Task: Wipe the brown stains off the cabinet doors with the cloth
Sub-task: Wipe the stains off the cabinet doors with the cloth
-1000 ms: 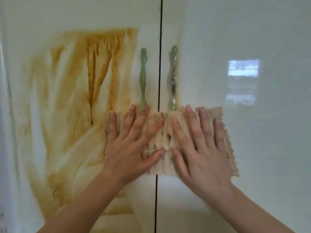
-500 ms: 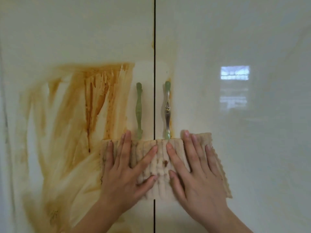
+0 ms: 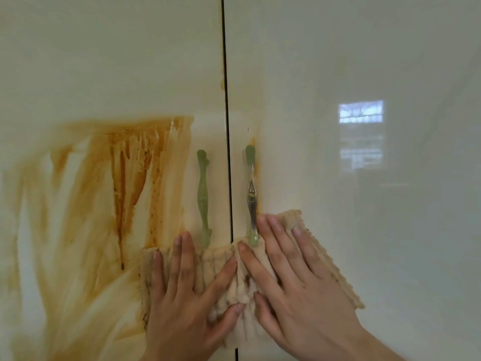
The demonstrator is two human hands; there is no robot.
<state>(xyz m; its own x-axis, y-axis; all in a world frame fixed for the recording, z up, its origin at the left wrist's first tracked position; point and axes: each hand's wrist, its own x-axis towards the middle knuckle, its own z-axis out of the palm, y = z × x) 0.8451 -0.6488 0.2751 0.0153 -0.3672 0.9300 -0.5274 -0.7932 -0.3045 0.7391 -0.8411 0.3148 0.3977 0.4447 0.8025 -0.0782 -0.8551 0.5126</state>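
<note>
Left hand (image 3: 182, 295) and right hand (image 3: 299, 282) flat, fingers (image 3: 186, 256) spread, pressing the beige ribbed cloth (image 3: 242, 286) just under the 2 green door handles (image 3: 203, 199). Up-left of the left fingers the broad brown smeared stain (image 3: 125, 178) covers the cream glossy left door (image 3: 104, 61); I'd say most wiping remains

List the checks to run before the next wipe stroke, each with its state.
1. Left hand flat on cloth: ok.
2. Right hand flat on cloth: ok.
3. Cloth clear of right handle: not ok, meets its lower end.
4. Left door free of brown stains: not ok.
5. Brown streak beside right handle wiped off: not ok.
6. Cloth damp enough: cannot tell.
</note>
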